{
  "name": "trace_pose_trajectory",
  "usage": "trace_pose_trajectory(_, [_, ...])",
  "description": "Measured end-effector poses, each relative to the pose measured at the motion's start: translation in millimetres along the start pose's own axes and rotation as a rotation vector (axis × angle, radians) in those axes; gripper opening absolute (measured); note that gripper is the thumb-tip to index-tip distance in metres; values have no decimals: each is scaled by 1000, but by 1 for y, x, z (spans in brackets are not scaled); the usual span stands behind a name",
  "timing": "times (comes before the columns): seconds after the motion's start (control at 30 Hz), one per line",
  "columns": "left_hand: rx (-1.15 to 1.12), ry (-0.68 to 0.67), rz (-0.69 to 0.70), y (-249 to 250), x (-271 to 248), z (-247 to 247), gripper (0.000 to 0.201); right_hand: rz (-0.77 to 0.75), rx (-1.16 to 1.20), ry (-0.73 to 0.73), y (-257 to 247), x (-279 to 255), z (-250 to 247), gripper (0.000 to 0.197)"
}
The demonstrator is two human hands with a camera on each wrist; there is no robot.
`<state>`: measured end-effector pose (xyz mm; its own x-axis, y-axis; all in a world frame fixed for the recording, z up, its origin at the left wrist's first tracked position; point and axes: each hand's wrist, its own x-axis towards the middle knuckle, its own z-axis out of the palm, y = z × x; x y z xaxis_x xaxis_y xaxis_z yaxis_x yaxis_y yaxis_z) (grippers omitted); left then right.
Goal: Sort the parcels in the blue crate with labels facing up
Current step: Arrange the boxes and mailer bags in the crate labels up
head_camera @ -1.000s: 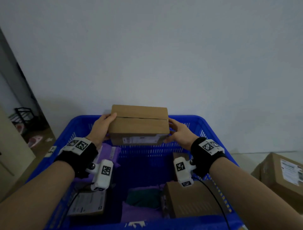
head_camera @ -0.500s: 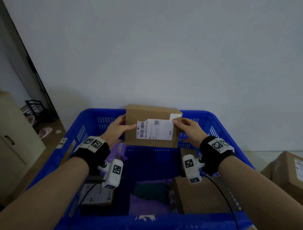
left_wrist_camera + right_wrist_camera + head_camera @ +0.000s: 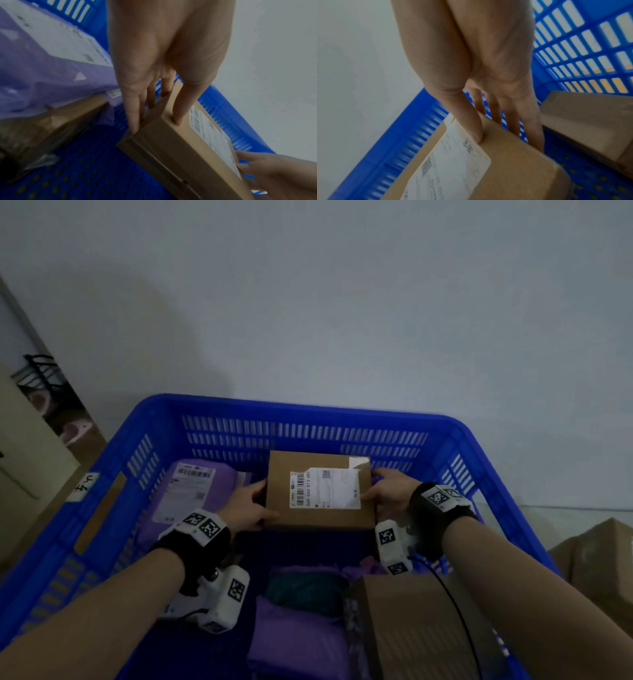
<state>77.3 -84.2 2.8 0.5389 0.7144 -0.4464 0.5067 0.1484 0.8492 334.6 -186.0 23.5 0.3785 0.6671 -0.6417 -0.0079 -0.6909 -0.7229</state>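
Step in hand, as judged: set the held cardboard parcel [image 3: 320, 491] down in the far middle of the blue crate [image 3: 144, 419], label [image 3: 325, 488] uppermost.

Left hand [image 3: 247, 508] grasps the parcel's left side: thumb on the top face, fingers [image 3: 133, 116] along the side wall. Right hand [image 3: 388, 493] grasps the right side the same way, thumb at the label's edge, fingers [image 3: 537, 129] running down the side.

Parcel sits low inside the crate, near the far wall, roughly level. Whether it touches the crate floor cannot be told from these views.

To do it well: keep the top face level while lowering, land it flat on the perforated floor, then slide the fingers out sideways so the box does not tip. Leave a gap to the purple mailer [image 3: 191, 491] at left so neither label gets covered.

Appearance: plain brown box, flat and rectangular. White label carries a barcode at its left end and a small square code; its far right corner is peeling up. Thumb pressure there could lift it further.
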Motion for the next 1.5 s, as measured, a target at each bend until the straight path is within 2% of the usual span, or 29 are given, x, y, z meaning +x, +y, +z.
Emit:
trace_pose_trajectory(0.1, [104, -4, -67, -11, 7, 5, 88, 90, -143, -61, 2, 27, -1, 44])
trace_pose_trajectory(0.23, [159, 45, -130, -27, 23, 12, 75, 161, -262, -99, 20, 77, 1, 45])
trace_pose_trajectory(0.37, [195, 92, -152, -44, 34, 16, 78, 224, -292, -142, 36, 108, 10, 45])
trace_pose_trajectory(0.57, [313, 150, -183, -61, 48, 18, 69, 203, -266, -187, 33, 105, 31, 50])
trace_pose_trajectory(0.7, [409, 141, -142, -67, 54, 18, 54, 236, -209, -220, 34, 105, 32, 43])
trace_pose_trajectory(0.83, [526, 132, -139, -66, 60, 16, 60, 256, -76, -295, 32, 95, 32, 39])
trace_pose_trajectory(1.03, [621, 83, -179, -49, 55, 17, 56, 244, 55, -411, 34, 79, 27, 50])
trace_pose_trajectory(1.13, [602, 43, -176, -29, 55, 27, 51, 223, 11, -374, 34, 71, 18, 55])
trace_pose_trajectory(1.2, [582, 25, -117, -11, 58, 40, 49, 181, -14, -314, 32, 69, 5, 57])
trace_pose_trajectory(1.27, [456, -42, -59, 6, 62, 58, 44, 157, 8, -249, 29, 63, -16, 55])
trace_pose_trajectory(1.3, [374, -89, -43, 14, 66, 68, 40, 141, 24, -187, 29, 63, -27, 46])
trace_pose_trajectory(1.37, [214, -168, -52, 28, 71, 90, 31, 134, 52, -50, 29, 56, -48, 13])
trace_pose_trajectory(1.4, [157, -194, -65, 34, 74, 102, 26, 145, 11, 4, 28, 50, -57, 5])
trace_pose_trajectory(1.43, [124, -214, -80, 37, 79, 113, 30, 160, -63, 49, 30, 46, -65, 10])
trace_pose_trajectory(1.5, [102, -294, -107, 42, 87, 134, 39, 198, -223, 113, 35, 34, -74, 6])
